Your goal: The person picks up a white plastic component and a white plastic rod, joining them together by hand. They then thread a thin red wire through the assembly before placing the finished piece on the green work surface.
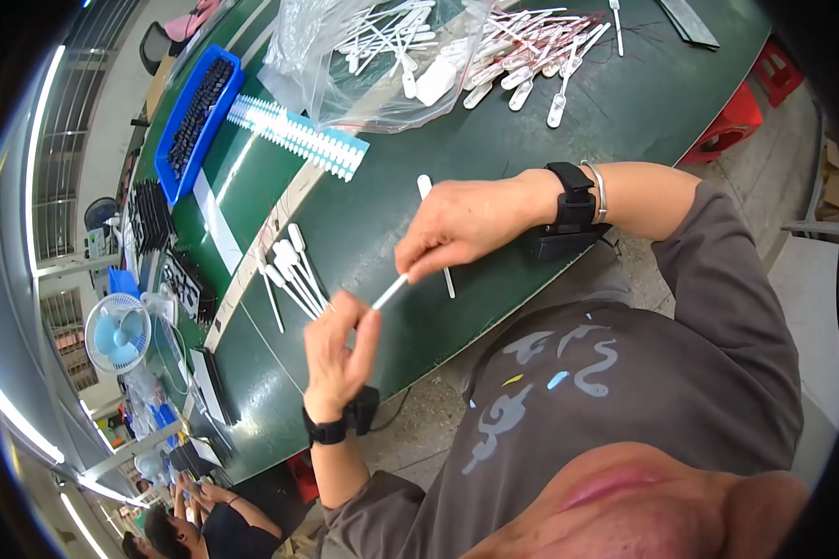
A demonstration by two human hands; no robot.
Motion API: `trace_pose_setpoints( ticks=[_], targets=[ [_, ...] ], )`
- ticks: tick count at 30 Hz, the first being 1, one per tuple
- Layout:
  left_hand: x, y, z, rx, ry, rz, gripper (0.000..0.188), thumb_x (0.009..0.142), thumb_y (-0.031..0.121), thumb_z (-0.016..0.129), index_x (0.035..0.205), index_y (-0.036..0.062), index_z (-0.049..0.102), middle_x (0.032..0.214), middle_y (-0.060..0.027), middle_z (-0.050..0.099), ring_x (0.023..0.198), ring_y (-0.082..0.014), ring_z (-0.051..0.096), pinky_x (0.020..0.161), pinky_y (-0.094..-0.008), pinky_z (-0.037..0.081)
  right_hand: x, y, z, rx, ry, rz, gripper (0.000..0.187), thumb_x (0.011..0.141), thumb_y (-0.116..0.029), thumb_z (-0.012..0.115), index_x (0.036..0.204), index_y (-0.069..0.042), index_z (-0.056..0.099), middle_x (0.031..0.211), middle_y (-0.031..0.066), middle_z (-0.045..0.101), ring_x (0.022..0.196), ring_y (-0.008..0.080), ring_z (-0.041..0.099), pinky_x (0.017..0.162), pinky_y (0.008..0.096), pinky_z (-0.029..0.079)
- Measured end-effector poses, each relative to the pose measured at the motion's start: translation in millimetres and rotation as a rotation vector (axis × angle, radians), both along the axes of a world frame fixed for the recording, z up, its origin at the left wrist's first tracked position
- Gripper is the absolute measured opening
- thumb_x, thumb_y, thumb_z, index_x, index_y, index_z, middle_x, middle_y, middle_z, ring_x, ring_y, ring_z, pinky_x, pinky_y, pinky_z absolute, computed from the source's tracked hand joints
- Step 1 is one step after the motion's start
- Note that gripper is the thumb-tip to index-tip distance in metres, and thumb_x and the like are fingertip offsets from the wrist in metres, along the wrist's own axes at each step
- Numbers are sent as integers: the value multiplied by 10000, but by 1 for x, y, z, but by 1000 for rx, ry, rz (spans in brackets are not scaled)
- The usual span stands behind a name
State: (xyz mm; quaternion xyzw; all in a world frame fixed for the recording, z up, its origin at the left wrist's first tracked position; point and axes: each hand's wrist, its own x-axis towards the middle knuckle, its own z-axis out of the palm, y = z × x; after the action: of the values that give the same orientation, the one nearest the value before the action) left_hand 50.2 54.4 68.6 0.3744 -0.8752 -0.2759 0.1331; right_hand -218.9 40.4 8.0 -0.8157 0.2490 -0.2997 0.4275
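Observation:
A thin white plastic stick (pixel 391 292) spans the gap between my two hands, slanting over the green table. My left hand (pixel 338 349) pinches its lower end, and my right hand (pixel 461 226) grips the upper end between thumb and fingers. Both ends of the stick are hidden by the fingers. Just beyond my left hand lies a small group of white sticks with rounded heads (pixel 294 265). Another white stick (pixel 425 184) lies on the table, partly covered by my right hand.
At the far side, a clear plastic bag (pixel 312 70) holds white sticks, beside a pile of sticks with red wires (pixel 531 56). A blue bin (pixel 200 121) of black parts stands far left, near a blue sheet with white pieces (pixel 331 149). A fan (pixel 118 333) and co-workers are left.

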Motion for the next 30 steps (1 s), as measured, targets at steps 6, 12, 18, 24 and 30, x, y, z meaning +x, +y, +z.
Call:
trace_pose_setpoints(
  ticks=[6, 12, 18, 24, 30],
  targets=[
    [12, 41, -15, -8, 68, 1, 116, 848, 32, 630, 782, 6, 539, 723, -130, 540, 622, -321, 565, 572, -382, 436, 13, 16, 0, 25, 12, 186, 186, 936, -242, 628, 927, -58, 657, 685, 102, 612, 598, 255, 575, 555, 361, 413],
    [-1, 32, -23, -169, 38, 34, 100, 853, 23, 629, 791, 14, 551, 717, -127, 541, 629, -318, 567, 563, -386, 432, 14, 11, 5, -16, 67, 123, 190, 937, -250, 626, 921, -63, 660, 692, 111, 617, 608, 267, 580, 564, 368, 419],
    [-24, 7, -32, -48, 165, -43, 152, 869, 50, 644, 754, 23, 548, 702, -130, 533, 623, -322, 554, 546, -401, 419, -2, -8, 5, -91, 79, 121, 208, 945, -260, 617, 934, -60, 675, 699, 122, 620, 623, 286, 593, 579, 377, 444],
    [-43, -17, -47, -321, 314, 22, 125, 860, 182, 669, 830, 61, 663, 789, -102, 634, 767, -317, 624, 645, -410, 502, -18, -7, 19, 21, 154, -112, 108, 908, -80, 640, 953, 12, 674, 711, 95, 610, 612, 169, 551, 564, 289, 415],
    [-45, -24, -66, -247, 428, 99, 103, 846, 186, 702, 859, 84, 698, 802, -78, 664, 774, -273, 650, 647, -382, 512, -5, -10, 14, 133, 178, -209, 103, 913, -64, 632, 941, 32, 656, 700, 66, 590, 595, 107, 498, 548, 259, 387]
  ],
)
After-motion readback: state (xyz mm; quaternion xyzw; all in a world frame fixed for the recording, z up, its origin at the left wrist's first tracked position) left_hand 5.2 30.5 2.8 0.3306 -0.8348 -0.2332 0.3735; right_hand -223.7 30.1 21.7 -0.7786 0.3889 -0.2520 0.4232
